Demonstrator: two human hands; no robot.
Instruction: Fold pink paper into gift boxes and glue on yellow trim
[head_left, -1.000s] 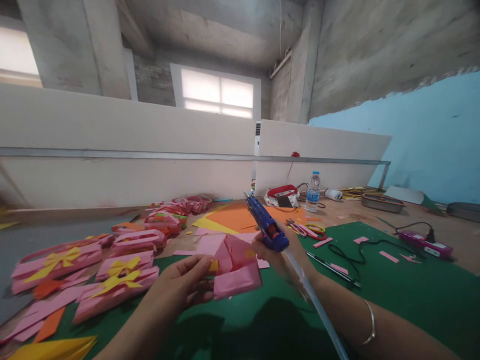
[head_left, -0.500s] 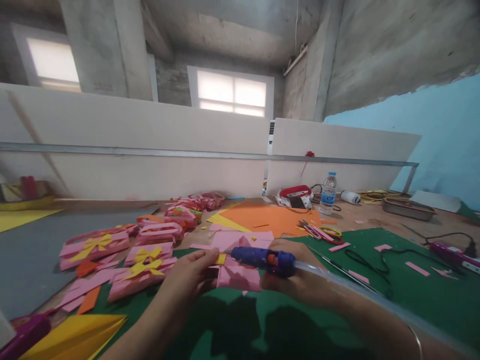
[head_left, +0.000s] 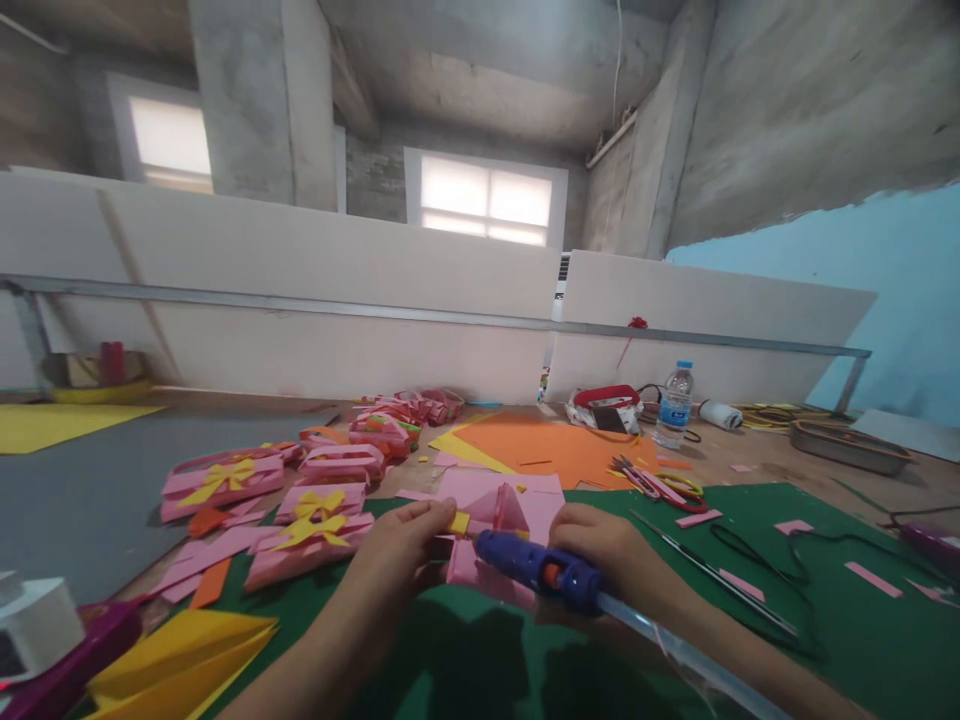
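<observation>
My right hand (head_left: 611, 550) is wrapped round a blue glue gun (head_left: 536, 568) with a clear glue stick trailing back along my forearm. Its nozzle points left at a small yellow paper piece (head_left: 459, 523), pinched in my left hand (head_left: 405, 540). Just behind the two hands stands a folded pink paper box (head_left: 501, 515) on the green mat (head_left: 825, 620); my left hand's lower fingers rest against the pink paper.
Several pink paper baskets with yellow bows (head_left: 304, 520) lie to the left. Orange paper (head_left: 555, 450), scissors (head_left: 652, 482), a water bottle (head_left: 675, 405) and a metal tray (head_left: 855, 447) lie beyond. A black cord (head_left: 757, 570) crosses the mat. Yellow paper (head_left: 180, 660) lies near left.
The glue gun swung down from pointing up and away to lying level, nozzle toward the yellow piece. Both hands and the pink box sank lower; the view panned left.
</observation>
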